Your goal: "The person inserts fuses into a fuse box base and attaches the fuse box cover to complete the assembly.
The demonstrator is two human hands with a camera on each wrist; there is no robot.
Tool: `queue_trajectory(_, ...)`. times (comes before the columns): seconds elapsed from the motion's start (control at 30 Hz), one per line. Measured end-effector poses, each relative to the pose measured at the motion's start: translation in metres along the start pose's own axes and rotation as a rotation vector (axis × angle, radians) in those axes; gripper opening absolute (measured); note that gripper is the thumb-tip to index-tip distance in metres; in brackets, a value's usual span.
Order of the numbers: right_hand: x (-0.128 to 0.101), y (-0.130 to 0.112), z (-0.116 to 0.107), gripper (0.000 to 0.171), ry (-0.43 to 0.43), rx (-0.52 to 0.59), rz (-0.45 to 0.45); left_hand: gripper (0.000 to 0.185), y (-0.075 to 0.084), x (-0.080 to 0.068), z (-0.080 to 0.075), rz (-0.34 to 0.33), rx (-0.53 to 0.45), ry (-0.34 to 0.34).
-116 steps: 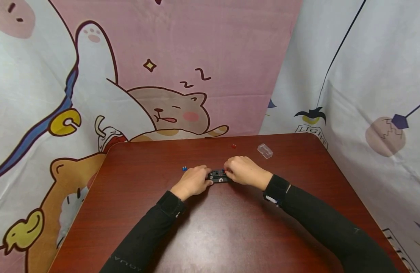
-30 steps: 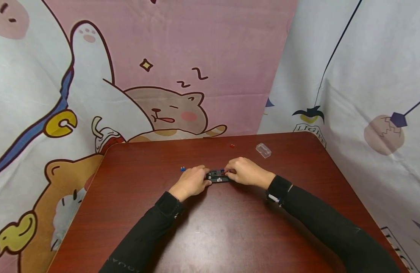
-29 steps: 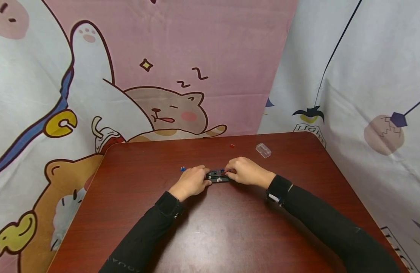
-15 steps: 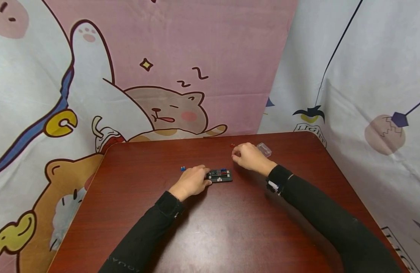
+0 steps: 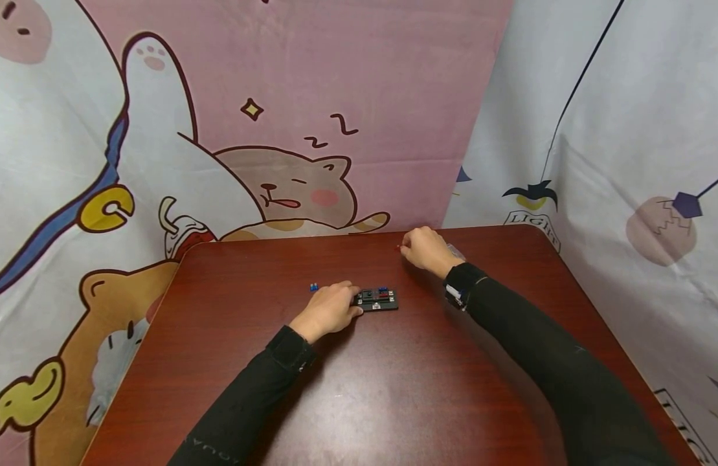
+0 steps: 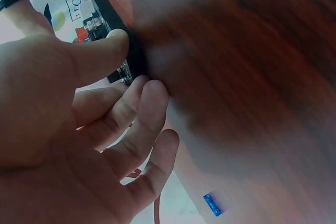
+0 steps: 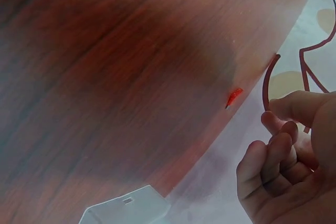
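Note:
My left hand [image 5: 329, 309] holds the left end of a black block with metal terminals [image 5: 379, 300], thumb along its near side and fingers at the far side. Small blue and red pieces sit in the block's right part. In the left wrist view the thumb presses against the block [image 6: 100, 24]. My right hand [image 5: 427, 251] is over the far side of the table, its fingers loosely bent with nothing between them. Just beyond its fingertips lies a small red blade fuse [image 7: 234, 96] with a metal prong, on the tabletop near the far edge.
A small blue blade fuse [image 5: 314, 287] lies left of the block, beyond my left hand. Behind my right hand is a clear plastic case [image 7: 128, 208], partly hidden in the head view. The brown table [image 5: 359, 388] ends at a printed cloth backdrop [image 5: 417, 116].
My right hand has left the block's right end and moved to the far side, by the red fuse. A red piece now shows in the block. My left hand has stayed.

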State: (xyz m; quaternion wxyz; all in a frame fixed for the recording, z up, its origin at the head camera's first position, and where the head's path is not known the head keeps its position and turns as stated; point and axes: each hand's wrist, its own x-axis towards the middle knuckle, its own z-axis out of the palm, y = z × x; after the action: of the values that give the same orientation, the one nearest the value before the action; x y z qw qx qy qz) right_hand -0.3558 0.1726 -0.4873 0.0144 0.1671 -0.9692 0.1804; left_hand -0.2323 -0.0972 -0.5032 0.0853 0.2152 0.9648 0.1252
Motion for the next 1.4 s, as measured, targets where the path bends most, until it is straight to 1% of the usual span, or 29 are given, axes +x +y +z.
queue_trajectory(0.2,0.011,-0.002,0.005,0.023,-0.020,-0.032,0.007,0.054,0.000,0.000,-0.001,-0.005,-0.004,-0.006)
queue_trajectory(0.47,0.016,-0.001,0.013,0.023,-0.055,-0.060,0.050,0.054,0.002,-0.001,-0.002,0.005,-0.007,0.006)
queue_trajectory(0.7,0.019,0.000,0.018,0.021,-0.038,-0.061,0.043,0.053,0.003,-0.001,-0.003,-0.001,0.004,0.004)
queue_trajectory(0.9,0.021,0.002,0.026,0.021,-0.054,-0.074,0.053,0.053,0.003,-0.001,-0.001,-0.006,-0.004,0.001)
queue_trajectory(1.07,0.022,0.003,0.030,0.020,-0.035,-0.081,0.045,0.054,0.003,-0.001,0.000,-0.008,0.000,0.000)
queue_trajectory(1.23,0.022,0.003,0.031,0.019,-0.016,-0.087,0.027,0.053,0.003,-0.001,0.000,-0.004,0.005,-0.003)
queue_trajectory(1.4,0.023,0.002,0.031,0.018,-0.016,-0.078,0.025,0.053,0.003,-0.001,0.000,-0.006,0.006,-0.001)
